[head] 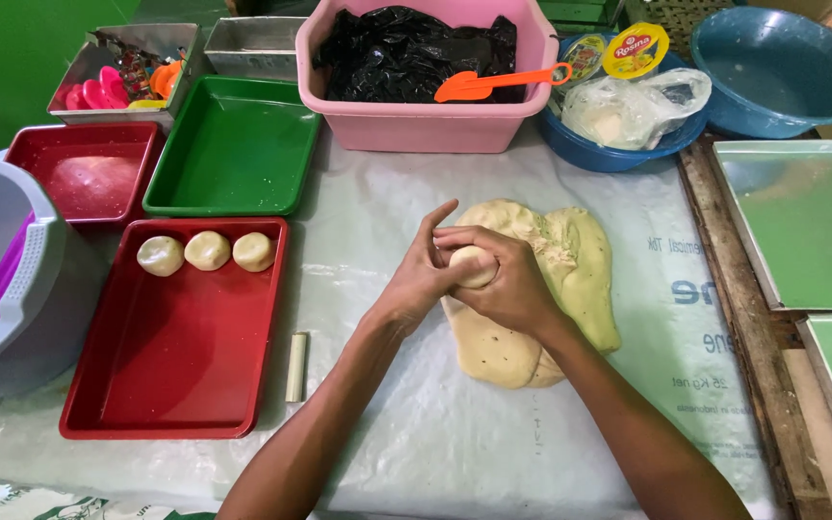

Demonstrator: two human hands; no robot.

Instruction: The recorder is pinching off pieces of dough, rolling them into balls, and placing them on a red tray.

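Note:
Both of my hands meet over the middle of the table, cupped around a small pale dough ball (475, 266). My left hand (421, 279) wraps it from the left and my right hand (507, 279) covers it from the right. Under and behind the hands lies a large flat slab of yellowish dough (580, 270) on a white plastic sheet (416, 424). To the left, a red tray (175, 376) holds three formed dough balls (208, 250) in a row along its far edge.
A small cream cylinder (296, 367) lies beside the red tray. Behind are a green tray (233, 144), another red tray (89, 173), a pink tub (426, 120) with black plastic and an orange scraper (493, 84), blue basins (782, 67), and a grey bucket (2, 279) at left.

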